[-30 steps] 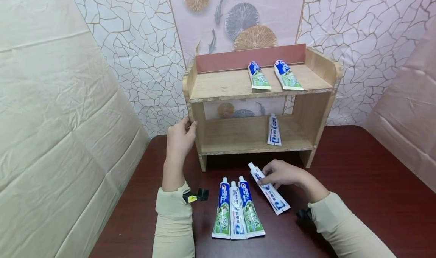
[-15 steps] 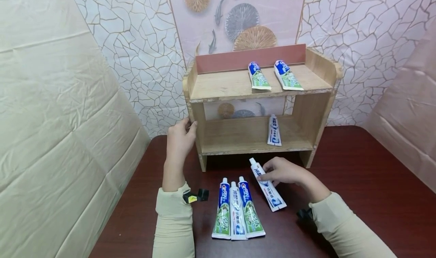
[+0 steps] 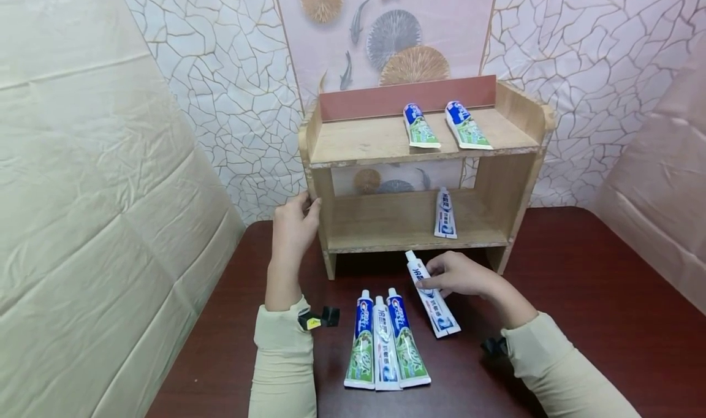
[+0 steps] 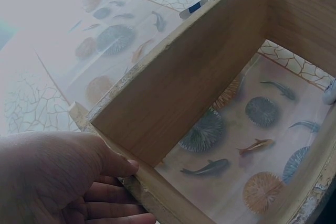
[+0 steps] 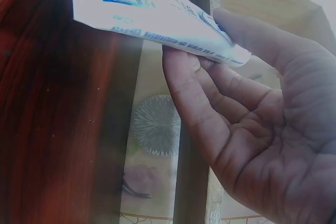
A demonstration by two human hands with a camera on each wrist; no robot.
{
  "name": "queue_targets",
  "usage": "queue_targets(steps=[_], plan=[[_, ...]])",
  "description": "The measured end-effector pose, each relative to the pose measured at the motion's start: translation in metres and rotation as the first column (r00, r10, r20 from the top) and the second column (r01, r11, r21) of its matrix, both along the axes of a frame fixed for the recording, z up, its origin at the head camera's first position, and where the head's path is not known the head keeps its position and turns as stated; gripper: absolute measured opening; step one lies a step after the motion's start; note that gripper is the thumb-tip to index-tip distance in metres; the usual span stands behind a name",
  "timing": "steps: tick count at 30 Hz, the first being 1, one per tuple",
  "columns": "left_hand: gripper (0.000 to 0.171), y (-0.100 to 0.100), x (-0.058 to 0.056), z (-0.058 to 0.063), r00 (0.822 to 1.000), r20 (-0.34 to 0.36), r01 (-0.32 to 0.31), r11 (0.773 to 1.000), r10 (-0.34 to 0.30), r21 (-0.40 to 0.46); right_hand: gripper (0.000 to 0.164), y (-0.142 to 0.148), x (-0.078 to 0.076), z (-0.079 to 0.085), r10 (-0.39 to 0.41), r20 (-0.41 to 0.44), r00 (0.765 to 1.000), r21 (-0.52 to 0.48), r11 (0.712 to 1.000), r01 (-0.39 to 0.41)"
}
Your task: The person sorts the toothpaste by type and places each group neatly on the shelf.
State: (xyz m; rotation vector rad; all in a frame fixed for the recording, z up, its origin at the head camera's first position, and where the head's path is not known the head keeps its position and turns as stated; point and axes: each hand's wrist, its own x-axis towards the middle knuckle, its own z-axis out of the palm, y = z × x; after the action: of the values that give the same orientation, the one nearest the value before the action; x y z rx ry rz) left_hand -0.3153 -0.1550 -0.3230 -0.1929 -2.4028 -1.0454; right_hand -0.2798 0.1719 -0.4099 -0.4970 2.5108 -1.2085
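Observation:
My right hand (image 3: 462, 275) pinches a white toothpaste tube (image 3: 436, 307) between thumb and fingers, raised over the table with its cap toward the shelf. In the right wrist view, the thumb lies on one face of the tube (image 5: 152, 14), with fingertips beneath. My left hand (image 3: 295, 225) grips the left side panel of the wooden shelf (image 3: 325, 216); its thumb is on the edge in the left wrist view. Three tubes lie side by side on the table: a blue-green one (image 3: 361, 344), a white one (image 3: 385, 347) and another blue-green one (image 3: 407, 344).
Two blue-green tubes (image 3: 421, 127) (image 3: 467, 125) lie on the top board. One white tube (image 3: 445, 214) lies on the lower board, right of its middle. The shelf stands on a dark red table (image 3: 584, 295), before a patterned wall (image 3: 220, 68).
My right hand has moved the white tube a little forward toward the shelf and raised it slightly. The left hand stays at the shelf's side panel. The head view has shifted slightly.

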Motion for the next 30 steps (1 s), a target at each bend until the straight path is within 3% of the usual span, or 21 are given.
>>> queue_targets(steps=[10,30], plan=[[0.042,0.0,0.001,0.0,1.0,0.004,0.011,1.0,-0.011,0.003,0.028,-0.001,-0.005,0.002,-0.013,-0.042,0.999,0.039,0.999,0.014],[0.041,-0.002,0.001,-0.001,1.0,-0.002,0.005,1.0,-0.005,-0.001,0.024,-0.004,-0.014,0.013,0.002,-0.031,1.0,-0.008,1.0,-0.002]])
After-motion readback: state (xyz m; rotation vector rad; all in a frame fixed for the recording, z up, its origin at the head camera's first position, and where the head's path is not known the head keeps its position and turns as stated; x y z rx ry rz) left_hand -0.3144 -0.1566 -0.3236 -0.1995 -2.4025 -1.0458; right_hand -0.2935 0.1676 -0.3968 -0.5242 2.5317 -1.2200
